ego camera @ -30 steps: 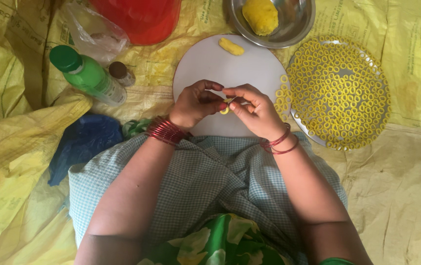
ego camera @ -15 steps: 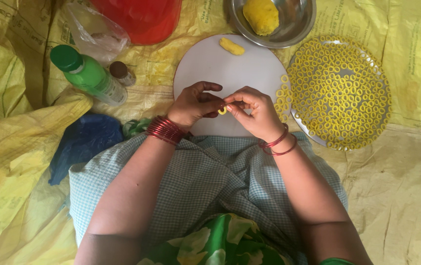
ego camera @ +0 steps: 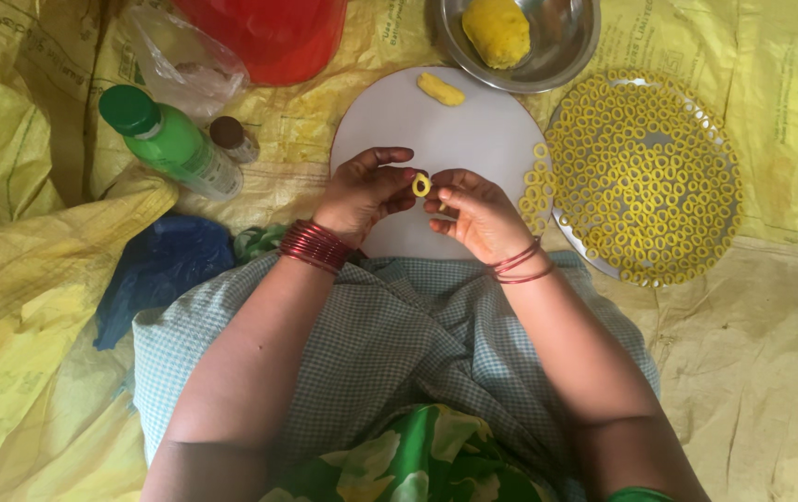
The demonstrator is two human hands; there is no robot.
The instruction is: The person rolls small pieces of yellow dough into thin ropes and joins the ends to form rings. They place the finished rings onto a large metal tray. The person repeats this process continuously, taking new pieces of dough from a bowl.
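A small yellow dough ring [ego camera: 421,184] is pinched between the fingertips of my left hand [ego camera: 362,193] and my right hand [ego camera: 475,214], just above the round white board [ego camera: 473,130]. Both wrists carry red bangles. A short yellow dough piece [ego camera: 440,89] lies on the board's far edge. To the right stands a metal plate [ego camera: 645,177] covered with several finished yellow rings. A larger lump of yellow dough [ego camera: 497,30] rests in a steel bowl [ego camera: 566,46] beyond the board.
A green bottle [ego camera: 171,141] lies at the left beside a small brown-capped vial [ego camera: 232,138] and a clear plastic bag [ego camera: 180,65]. A red tub [ego camera: 269,33] stands at the back. A blue cloth [ego camera: 162,274] lies by my left knee. Yellow sheeting [ego camera: 771,353] covers the floor.
The dough strip has been closed into a ring. My hands have drawn slightly apart and now hold the ring up between the fingertips.
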